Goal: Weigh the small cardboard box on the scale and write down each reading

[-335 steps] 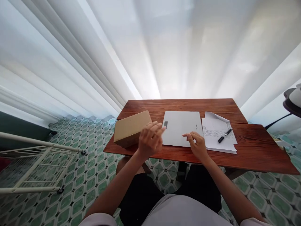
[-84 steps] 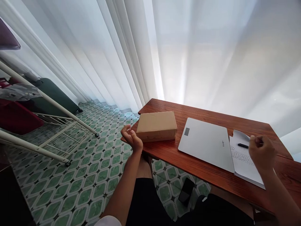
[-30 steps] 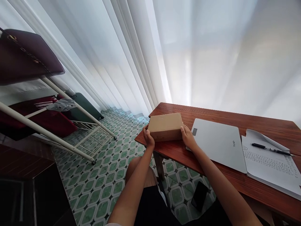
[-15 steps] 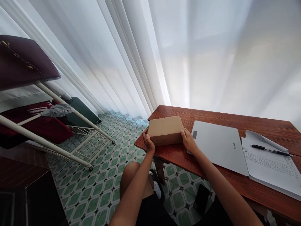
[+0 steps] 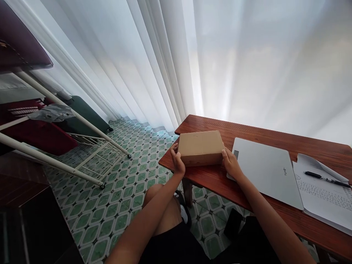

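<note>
A closed brown cardboard box (image 5: 201, 144) is held level at the left end of the reddish wooden table (image 5: 214, 122). My left hand (image 5: 177, 160) is closed on its left end, the thumb at the near corner. Gripping the opposite end is my right hand (image 5: 230, 162), its thumb on the front face. Whether the box's underside touches the tabletop, I cannot tell. Just right of my right hand lies a closed silver laptop (image 5: 266, 170). Most of the fingers behind the box's ends are hidden.
Handwritten papers (image 5: 324, 198) with a black pen (image 5: 327, 178) on them lie at the right. A white wheeled rack (image 5: 88, 179) stands at the left, with a dark green suitcase (image 5: 89, 116) behind it. White curtains (image 5: 220, 62) hang beyond the table.
The view has shifted, so most things sit a little further right or left in the picture. Both hands keep hold of the box, which stays near the table's left end.
</note>
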A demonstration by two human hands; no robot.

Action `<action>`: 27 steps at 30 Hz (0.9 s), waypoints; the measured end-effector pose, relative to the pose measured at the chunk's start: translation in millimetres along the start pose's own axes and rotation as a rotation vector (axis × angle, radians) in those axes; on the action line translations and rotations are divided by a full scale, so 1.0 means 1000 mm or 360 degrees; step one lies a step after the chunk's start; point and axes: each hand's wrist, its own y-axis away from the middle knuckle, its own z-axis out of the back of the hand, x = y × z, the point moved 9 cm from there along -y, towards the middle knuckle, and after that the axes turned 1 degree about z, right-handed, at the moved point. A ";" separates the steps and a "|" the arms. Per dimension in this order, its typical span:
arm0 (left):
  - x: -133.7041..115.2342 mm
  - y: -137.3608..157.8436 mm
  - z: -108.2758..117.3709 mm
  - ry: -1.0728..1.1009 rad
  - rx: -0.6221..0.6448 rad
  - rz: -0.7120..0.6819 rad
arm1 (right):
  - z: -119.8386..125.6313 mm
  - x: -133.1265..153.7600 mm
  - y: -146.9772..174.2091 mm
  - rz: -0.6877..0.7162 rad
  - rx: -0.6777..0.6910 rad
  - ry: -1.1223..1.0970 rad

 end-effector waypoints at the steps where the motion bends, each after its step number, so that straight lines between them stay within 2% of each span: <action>1: -0.002 0.001 0.000 0.0006 -0.0014 0.0008 | 0.000 0.000 0.000 -0.0003 0.0000 0.0006; 16: -0.004 0.000 -0.007 0.0088 -0.0016 0.0283 | 0.006 0.003 0.003 0.0015 0.0012 0.0118; 27: -0.009 -0.004 0.000 -0.0007 -0.0073 0.0159 | 0.002 0.008 0.008 0.0059 0.0063 0.0075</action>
